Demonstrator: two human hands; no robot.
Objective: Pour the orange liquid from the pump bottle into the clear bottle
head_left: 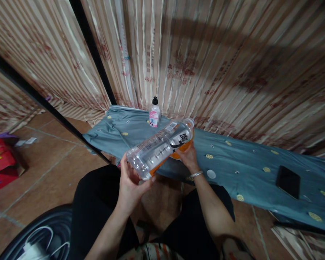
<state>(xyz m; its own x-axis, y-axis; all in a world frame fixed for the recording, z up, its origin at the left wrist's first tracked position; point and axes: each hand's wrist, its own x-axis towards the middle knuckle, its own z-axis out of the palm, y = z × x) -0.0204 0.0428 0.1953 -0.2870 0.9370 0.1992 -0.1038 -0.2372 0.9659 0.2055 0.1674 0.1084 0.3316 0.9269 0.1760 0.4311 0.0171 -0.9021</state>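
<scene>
Left hand clasps the base end of a clear plastic bottle, held nearly horizontal above the near edge of the surface, which is draped in blue-grey cloth. Right hand grips the neck end from below, against an orange object partly hidden. Small pump bottle stands upright behind; black phone lies well apart, right.

surface: covered by blue-grey patterned cloth | small pump bottle upright at far edge by curtain | black phone flat toward right, well apart from bottle
</scene>
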